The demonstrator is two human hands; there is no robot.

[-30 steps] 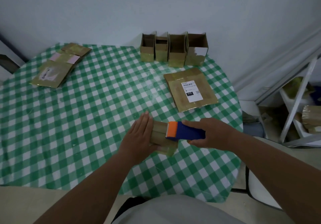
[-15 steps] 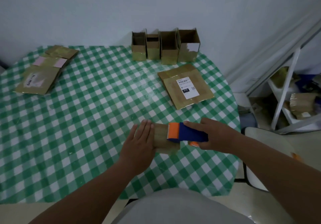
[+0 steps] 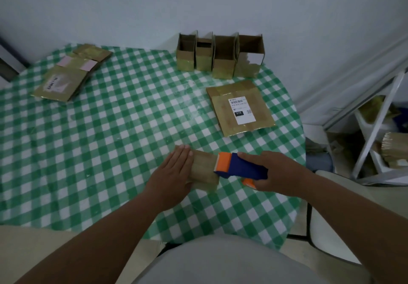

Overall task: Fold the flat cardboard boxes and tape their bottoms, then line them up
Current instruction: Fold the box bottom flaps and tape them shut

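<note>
Taping step: left hand point(image 3: 174, 173), fingers flat, steadies the box point(image 3: 204, 171); right hand point(image 3: 276, 173) grips the tape dispenser point(image 3: 239, 168). Next, probably tearing off the tape.

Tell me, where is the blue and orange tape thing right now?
In the head view, the tape dispenser is near the table's front right edge, gripped by the right hand, its orange end on the small box under the left hand.

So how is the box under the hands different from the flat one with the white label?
The box under the hands is folded up into a block; the labelled flat box lies collapsed on the tablecloth. The left hand presses the first while the right hand holds a tape dispenser against it; nothing touches the flat one. Only the flat one shows a shipping label. Both are brown cardboard.
</note>
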